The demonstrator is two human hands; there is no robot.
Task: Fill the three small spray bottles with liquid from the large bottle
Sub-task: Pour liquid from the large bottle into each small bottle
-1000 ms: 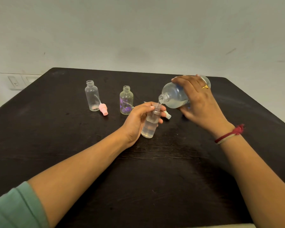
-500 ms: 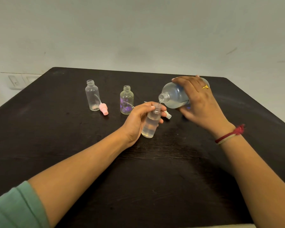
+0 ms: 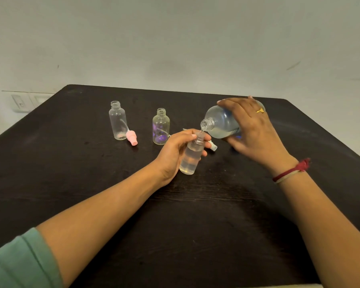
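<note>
My left hand (image 3: 174,151) grips a small clear spray bottle (image 3: 191,157), tilted slightly, mostly full of clear liquid. My right hand (image 3: 252,129) holds the large clear bottle (image 3: 220,122) tipped on its side, its open mouth right above the small bottle's neck, with a thin stream running in. Two more small bottles stand uncapped at the back left: a taller clear one (image 3: 117,121) and a shorter one (image 3: 160,126) with purple showing through it. Both look empty.
A pink spray cap (image 3: 131,137) lies on the dark table (image 3: 71,163) beside the taller bottle. A white spray cap (image 3: 213,145) lies behind the held bottle. A wall switch plate (image 3: 21,102) sits beyond the table's left edge.
The liquid level in the held small bottle has risen a little. Both hands stay nearly where they were, still pouring.
</note>
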